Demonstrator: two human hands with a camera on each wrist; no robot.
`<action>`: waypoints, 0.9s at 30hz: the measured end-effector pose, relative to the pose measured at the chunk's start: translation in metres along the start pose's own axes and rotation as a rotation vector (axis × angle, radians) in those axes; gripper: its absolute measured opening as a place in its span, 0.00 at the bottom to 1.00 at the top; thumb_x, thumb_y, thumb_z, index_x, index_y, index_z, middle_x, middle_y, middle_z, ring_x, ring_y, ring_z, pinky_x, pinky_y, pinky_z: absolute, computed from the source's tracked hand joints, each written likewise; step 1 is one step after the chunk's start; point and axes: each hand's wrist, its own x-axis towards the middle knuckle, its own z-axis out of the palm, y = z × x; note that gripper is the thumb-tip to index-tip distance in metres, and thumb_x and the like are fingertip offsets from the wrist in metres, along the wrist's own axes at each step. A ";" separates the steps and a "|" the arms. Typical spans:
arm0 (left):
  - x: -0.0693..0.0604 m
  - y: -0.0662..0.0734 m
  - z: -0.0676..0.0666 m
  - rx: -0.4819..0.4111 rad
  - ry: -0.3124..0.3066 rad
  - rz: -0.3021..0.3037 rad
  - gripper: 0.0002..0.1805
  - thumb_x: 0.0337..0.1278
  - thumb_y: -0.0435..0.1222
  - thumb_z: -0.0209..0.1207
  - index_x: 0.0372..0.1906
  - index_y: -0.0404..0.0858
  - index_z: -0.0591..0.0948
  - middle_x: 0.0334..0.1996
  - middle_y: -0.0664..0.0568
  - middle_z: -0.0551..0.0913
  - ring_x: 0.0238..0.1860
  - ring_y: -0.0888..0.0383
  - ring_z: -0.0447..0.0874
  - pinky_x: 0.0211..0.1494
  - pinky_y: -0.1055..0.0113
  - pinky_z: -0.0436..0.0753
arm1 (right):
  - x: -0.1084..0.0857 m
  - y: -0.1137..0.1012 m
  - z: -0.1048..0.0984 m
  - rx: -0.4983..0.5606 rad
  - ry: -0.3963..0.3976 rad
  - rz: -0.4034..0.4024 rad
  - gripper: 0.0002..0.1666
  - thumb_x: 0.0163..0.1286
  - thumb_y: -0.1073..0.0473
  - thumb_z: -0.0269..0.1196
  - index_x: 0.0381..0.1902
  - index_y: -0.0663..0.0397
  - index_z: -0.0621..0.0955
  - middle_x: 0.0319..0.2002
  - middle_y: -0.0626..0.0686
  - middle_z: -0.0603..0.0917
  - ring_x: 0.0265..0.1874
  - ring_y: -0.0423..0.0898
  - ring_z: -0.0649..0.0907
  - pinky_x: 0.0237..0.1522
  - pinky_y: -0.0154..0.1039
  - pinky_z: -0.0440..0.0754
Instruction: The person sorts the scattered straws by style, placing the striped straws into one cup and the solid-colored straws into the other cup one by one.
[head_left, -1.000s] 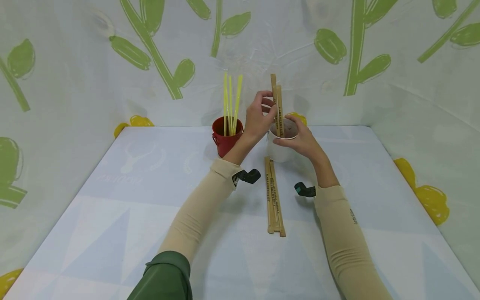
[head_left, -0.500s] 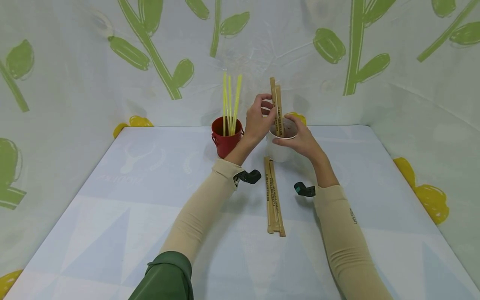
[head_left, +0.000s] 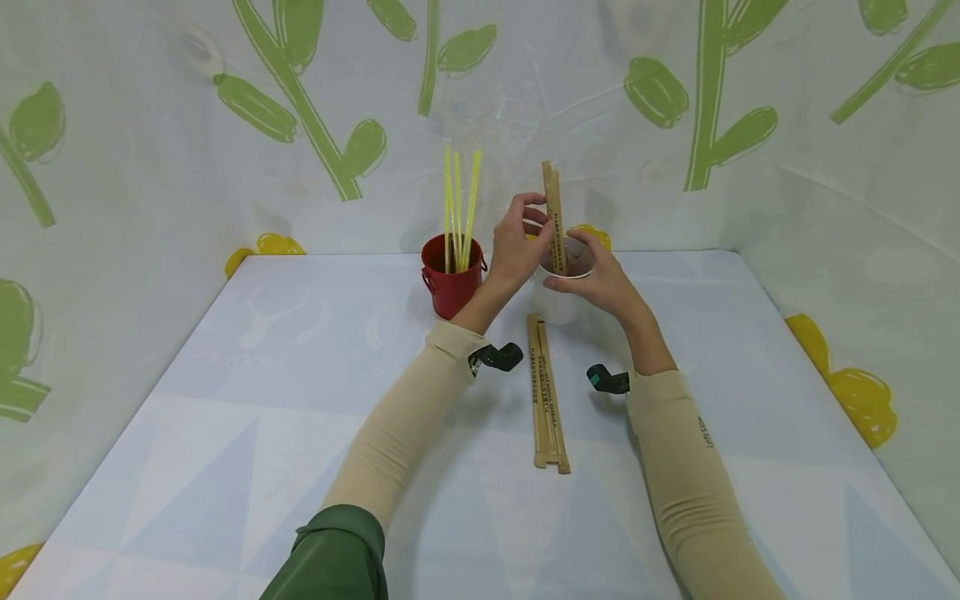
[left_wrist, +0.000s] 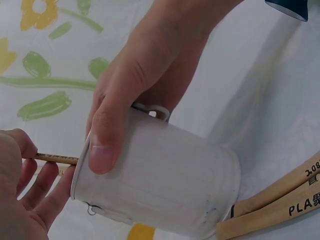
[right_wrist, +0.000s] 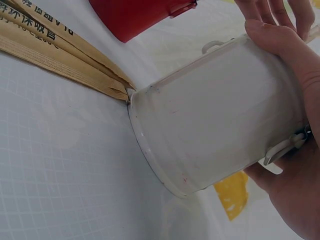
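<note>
L hand (head_left: 517, 242) is pinching upright wrapped straws (head_left: 556, 218) btwn thumb & fingers; they're standing in the white bucket (head_left: 558, 302), near-vert., tops leaning slightly L, its wall hiding their lower ends. R hand (head_left: 603, 279) is gripping its rim. Loose wrapped straws (head_left: 551, 392) are lying on the tbl (head_left: 300, 467), lengthwise twd the bucket's base. Just L, a red bucket (head_left: 450, 292) is holding yellow straws (head_left: 472, 208), approx. upright.

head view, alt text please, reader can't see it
A left hand pinches a slim brown paper-wrapped straw, its lower end inside the round white bucket that the right hand grips. A round red bucket of thin yellow sticks stands left; more paper-wrapped straws lie in front.
</note>
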 end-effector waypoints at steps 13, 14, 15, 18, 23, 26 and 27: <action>-0.002 -0.002 -0.004 -0.010 0.001 -0.017 0.20 0.64 0.33 0.60 0.59 0.39 0.72 0.40 0.44 0.82 0.37 0.53 0.85 0.35 0.71 0.86 | 0.002 -0.001 0.000 -0.016 -0.001 0.037 0.61 0.49 0.36 0.75 0.75 0.40 0.57 0.74 0.50 0.59 0.72 0.54 0.60 0.70 0.63 0.64; -0.002 -0.002 -0.005 -0.008 0.001 -0.017 0.19 0.64 0.33 0.60 0.58 0.39 0.72 0.40 0.44 0.82 0.37 0.53 0.85 0.36 0.71 0.86 | 0.002 -0.001 0.000 -0.018 -0.001 0.042 0.61 0.49 0.36 0.75 0.75 0.40 0.57 0.74 0.50 0.59 0.73 0.54 0.60 0.70 0.63 0.64; -0.003 -0.002 -0.005 -0.005 0.002 -0.015 0.19 0.64 0.34 0.60 0.58 0.39 0.72 0.40 0.44 0.82 0.37 0.52 0.85 0.36 0.70 0.86 | 0.002 -0.001 0.000 -0.021 -0.003 0.046 0.62 0.49 0.36 0.75 0.75 0.40 0.57 0.74 0.50 0.59 0.73 0.55 0.60 0.70 0.63 0.64; -0.006 -0.002 -0.007 -0.004 -0.003 -0.013 0.19 0.63 0.34 0.60 0.58 0.37 0.72 0.40 0.44 0.83 0.38 0.51 0.85 0.39 0.69 0.86 | 0.001 -0.001 0.000 -0.029 -0.004 0.057 0.62 0.49 0.36 0.75 0.75 0.41 0.56 0.75 0.51 0.58 0.73 0.55 0.60 0.70 0.64 0.63; -0.013 -0.003 -0.009 -0.005 -0.017 -0.009 0.19 0.63 0.35 0.59 0.58 0.37 0.72 0.40 0.44 0.83 0.38 0.52 0.85 0.43 0.68 0.86 | 0.001 -0.001 0.001 -0.033 -0.002 0.057 0.61 0.50 0.38 0.75 0.75 0.42 0.56 0.75 0.51 0.58 0.73 0.56 0.60 0.70 0.65 0.64; -0.017 -0.003 -0.009 -0.004 -0.020 0.008 0.19 0.63 0.35 0.59 0.57 0.38 0.73 0.39 0.45 0.83 0.38 0.53 0.85 0.43 0.68 0.86 | 0.000 -0.001 0.001 -0.028 0.002 0.043 0.61 0.50 0.38 0.75 0.75 0.42 0.56 0.75 0.51 0.59 0.72 0.56 0.61 0.69 0.64 0.64; -0.018 -0.003 -0.009 -0.003 -0.021 0.015 0.18 0.63 0.35 0.59 0.57 0.38 0.73 0.39 0.45 0.83 0.38 0.53 0.86 0.42 0.69 0.86 | 0.000 -0.001 0.000 -0.024 0.003 0.038 0.61 0.50 0.38 0.75 0.75 0.43 0.56 0.74 0.51 0.59 0.72 0.56 0.61 0.69 0.64 0.64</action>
